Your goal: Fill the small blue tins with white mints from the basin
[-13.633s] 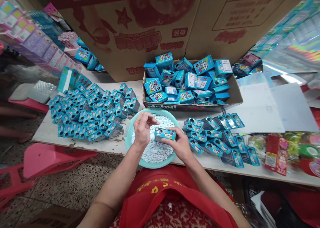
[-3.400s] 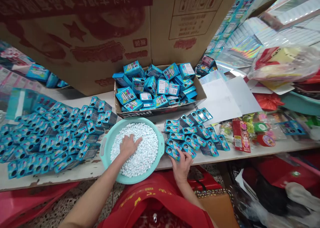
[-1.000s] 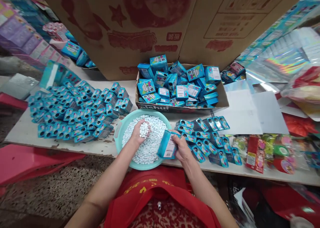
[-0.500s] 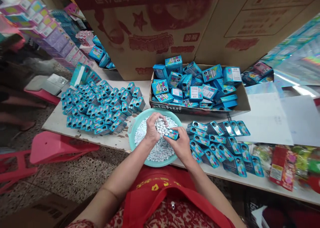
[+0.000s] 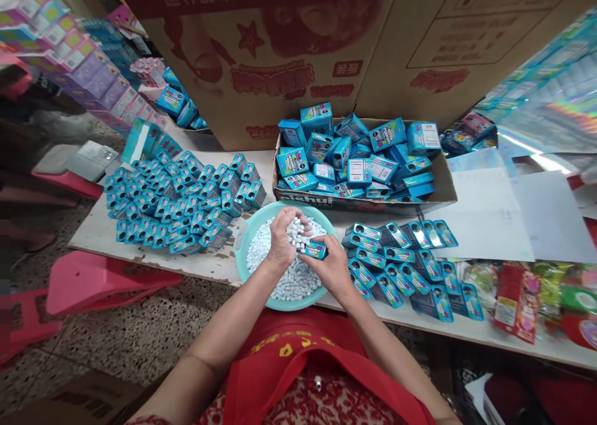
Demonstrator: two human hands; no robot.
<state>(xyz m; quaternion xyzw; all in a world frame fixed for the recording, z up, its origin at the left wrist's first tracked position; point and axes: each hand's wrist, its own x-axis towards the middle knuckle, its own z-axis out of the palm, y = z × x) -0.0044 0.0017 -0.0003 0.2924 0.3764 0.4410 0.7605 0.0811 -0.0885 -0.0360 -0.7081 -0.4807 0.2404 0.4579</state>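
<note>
My left hand (image 5: 283,238) is cupped around a handful of small white candies (image 5: 296,233) and tips them against a small blue box (image 5: 317,249). My right hand (image 5: 331,268) grips that blue box. Both hands hover over a teal basin (image 5: 242,246) full of white candies (image 5: 293,282) at the table's front edge.
Rows of blue boxes lie left of the basin (image 5: 181,204) and right of it (image 5: 405,266). A cardboard tray (image 5: 438,176) behind holds more blue boxes. Large cartons (image 5: 298,51) stand at the back. White sheets (image 5: 508,207) and candy packets (image 5: 527,291) lie at right. Pink stools (image 5: 97,282) stand below left.
My left hand lifted a handful of candies from the basin and brought it to the blue box, which my right hand turned level. The hands have hardly shifted in the last half second.
</note>
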